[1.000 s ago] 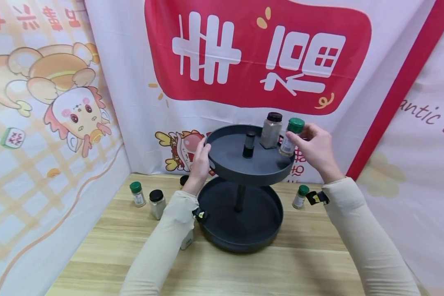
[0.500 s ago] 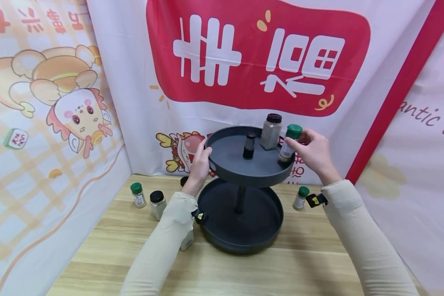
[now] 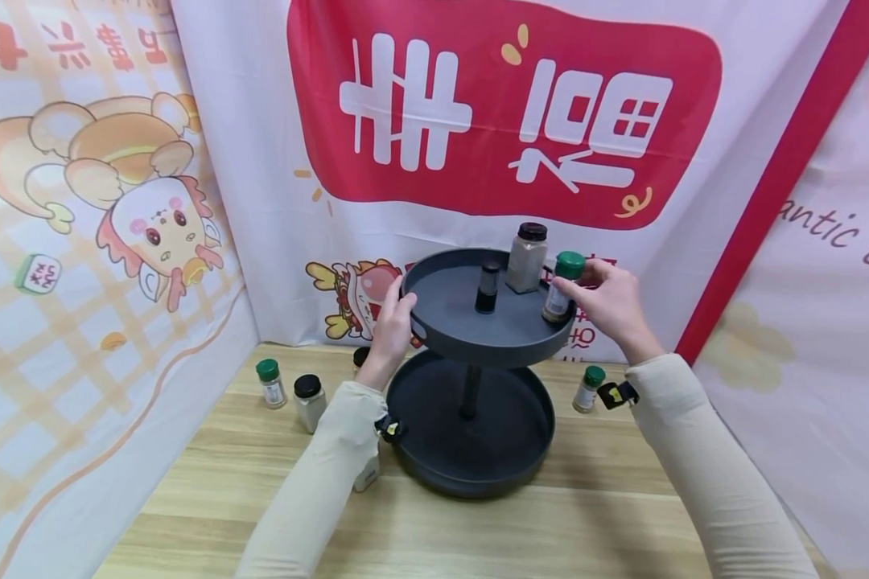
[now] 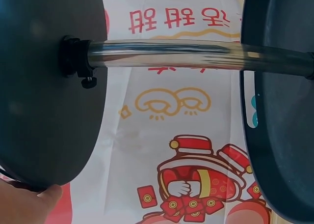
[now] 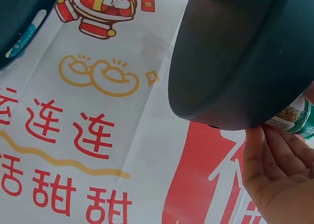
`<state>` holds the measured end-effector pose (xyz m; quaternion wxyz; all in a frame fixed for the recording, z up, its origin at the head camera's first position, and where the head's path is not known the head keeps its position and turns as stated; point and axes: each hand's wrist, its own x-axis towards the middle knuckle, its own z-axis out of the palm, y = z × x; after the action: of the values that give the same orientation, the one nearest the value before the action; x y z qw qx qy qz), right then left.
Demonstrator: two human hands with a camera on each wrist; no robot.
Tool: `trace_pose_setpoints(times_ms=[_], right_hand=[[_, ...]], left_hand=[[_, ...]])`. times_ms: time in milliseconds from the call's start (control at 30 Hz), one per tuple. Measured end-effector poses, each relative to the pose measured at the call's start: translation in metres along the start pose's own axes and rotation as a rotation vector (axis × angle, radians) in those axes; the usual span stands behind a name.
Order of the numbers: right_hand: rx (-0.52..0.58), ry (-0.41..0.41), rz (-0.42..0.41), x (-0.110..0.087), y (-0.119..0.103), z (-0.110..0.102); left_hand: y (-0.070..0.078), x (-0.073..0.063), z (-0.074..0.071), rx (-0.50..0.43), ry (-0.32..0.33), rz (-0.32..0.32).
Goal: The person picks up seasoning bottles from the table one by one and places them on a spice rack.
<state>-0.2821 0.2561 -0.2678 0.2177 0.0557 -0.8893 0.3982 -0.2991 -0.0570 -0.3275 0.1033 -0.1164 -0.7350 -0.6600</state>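
My right hand [image 3: 614, 304] pinches a green-capped spice jar [image 3: 556, 301] at the right side of the upper tier [image 3: 471, 347] of a dark two-tier tray. The jar stands upright just inside the rim. In the right wrist view, its grainy filling and label [image 5: 289, 117] show past the tier's edge. On the tier's left, my left hand [image 3: 391, 330] grips the rim; its thumb and fingers [image 4: 49, 197] show at the edge in the left wrist view. A black-capped spice jar [image 3: 527, 261] stands behind the green-capped one. A short black post [image 3: 487, 288] rises from the tier's middle.
On the wooden table [image 3: 420, 539], left of the tray, are a green-capped jar [image 3: 271, 384] and a black-capped jar [image 3: 309, 404]. Two more jars are partly hidden by my left arm. Another green-capped jar [image 3: 586, 389] stands at right. The lower tier [image 3: 471, 485] sits beneath the upper one.
My right hand has lowered the green-capped jar slightly and moved it a little left, down onto the upper tier. My left hand stays on the rim.
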Motion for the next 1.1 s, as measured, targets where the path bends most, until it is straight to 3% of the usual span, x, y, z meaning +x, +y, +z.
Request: trace_pose_setpoints(times_ms=[600,1100], right_hand=[[0.013,-0.039,0.040,0.004,0.001,0.003],[0.091,-0.028,0.031,-0.001,0.007,0.000]], left_hand=[[0.000,-0.009,0.003,0.095,0.061,0.061],[0.004,-0.016,0.008,0.108,0.086,0.101]])
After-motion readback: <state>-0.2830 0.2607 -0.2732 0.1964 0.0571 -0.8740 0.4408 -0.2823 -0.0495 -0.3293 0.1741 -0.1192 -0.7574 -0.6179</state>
